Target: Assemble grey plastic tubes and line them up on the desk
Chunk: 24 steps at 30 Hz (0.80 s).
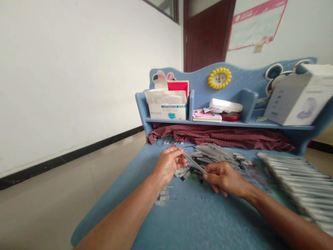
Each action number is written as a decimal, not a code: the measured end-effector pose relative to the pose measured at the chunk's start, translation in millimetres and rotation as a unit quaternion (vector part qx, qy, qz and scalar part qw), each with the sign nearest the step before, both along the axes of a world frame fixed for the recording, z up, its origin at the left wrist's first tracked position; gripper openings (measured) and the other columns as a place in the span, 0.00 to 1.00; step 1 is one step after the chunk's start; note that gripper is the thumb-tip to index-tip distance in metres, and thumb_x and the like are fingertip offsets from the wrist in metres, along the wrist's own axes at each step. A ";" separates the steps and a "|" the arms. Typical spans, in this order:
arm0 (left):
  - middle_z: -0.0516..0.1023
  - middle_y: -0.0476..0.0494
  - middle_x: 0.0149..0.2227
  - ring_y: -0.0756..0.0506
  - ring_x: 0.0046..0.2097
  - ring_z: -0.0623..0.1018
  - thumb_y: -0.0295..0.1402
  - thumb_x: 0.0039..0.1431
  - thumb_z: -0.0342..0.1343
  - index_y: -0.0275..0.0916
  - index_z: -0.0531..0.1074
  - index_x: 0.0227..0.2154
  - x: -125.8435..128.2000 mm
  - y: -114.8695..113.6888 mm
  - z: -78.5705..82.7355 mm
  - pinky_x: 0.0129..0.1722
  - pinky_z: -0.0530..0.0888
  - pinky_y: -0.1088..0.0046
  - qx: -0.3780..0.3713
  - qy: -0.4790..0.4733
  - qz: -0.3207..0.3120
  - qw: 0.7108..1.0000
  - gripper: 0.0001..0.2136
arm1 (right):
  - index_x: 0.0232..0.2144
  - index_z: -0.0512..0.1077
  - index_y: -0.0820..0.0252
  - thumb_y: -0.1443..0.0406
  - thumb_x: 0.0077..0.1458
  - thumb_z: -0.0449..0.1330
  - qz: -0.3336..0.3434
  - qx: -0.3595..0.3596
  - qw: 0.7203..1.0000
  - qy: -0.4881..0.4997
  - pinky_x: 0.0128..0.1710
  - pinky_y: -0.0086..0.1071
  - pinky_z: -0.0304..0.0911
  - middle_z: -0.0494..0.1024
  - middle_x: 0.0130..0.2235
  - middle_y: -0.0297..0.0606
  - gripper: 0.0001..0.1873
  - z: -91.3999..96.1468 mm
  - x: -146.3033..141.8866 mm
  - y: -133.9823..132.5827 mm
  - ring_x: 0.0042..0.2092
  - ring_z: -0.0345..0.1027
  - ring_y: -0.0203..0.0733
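Note:
A thin, translucent grey stick, like a pen barrel (194, 162), slants between my two hands above the table. My right hand (221, 177) pinches its near end between thumb and fingers. At the far end, my left hand (173, 161) has thumb and forefinger closed together by the tip; blur hides whether a small part sits there too. Under and behind the hands spreads a loose pile of similar clear and grey tubes (213, 152) with some black pieces. Several small clear pieces (165, 197) lie beside my left forearm.
A stack of many slim pen-like sticks in rows (299, 184) lies at the right on the blue table (182, 222). Bunched checked cloth (221, 135) fills the space below a shelf (166, 121) bearing a mask box (168, 107), papers (206, 117) and a white carton (291, 99).

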<state>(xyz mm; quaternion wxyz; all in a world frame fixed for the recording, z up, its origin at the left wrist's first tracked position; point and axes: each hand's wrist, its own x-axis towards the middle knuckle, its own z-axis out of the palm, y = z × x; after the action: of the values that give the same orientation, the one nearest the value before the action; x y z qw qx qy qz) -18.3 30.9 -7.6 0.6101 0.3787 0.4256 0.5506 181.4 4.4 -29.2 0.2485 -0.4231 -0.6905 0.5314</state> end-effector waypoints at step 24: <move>0.65 0.53 0.12 0.57 0.11 0.58 0.33 0.45 0.58 0.35 0.66 0.14 -1.2 -0.4 6.3 0.21 0.72 0.73 0.085 0.119 0.006 0.989 0.11 | 0.20 0.62 0.58 0.62 0.55 0.51 -0.050 0.187 0.979 -0.059 0.22 0.28 0.47 0.61 0.18 0.30 0.14 -6.3 -12.5 -8.7 0.22 0.53 0.33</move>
<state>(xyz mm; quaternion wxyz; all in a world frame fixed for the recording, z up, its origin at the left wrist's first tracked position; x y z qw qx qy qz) -19.5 30.5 -1.4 0.5174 0.4894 0.4495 0.5392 168.9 -4.3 -35.5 0.3090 -0.4337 -0.7690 0.3537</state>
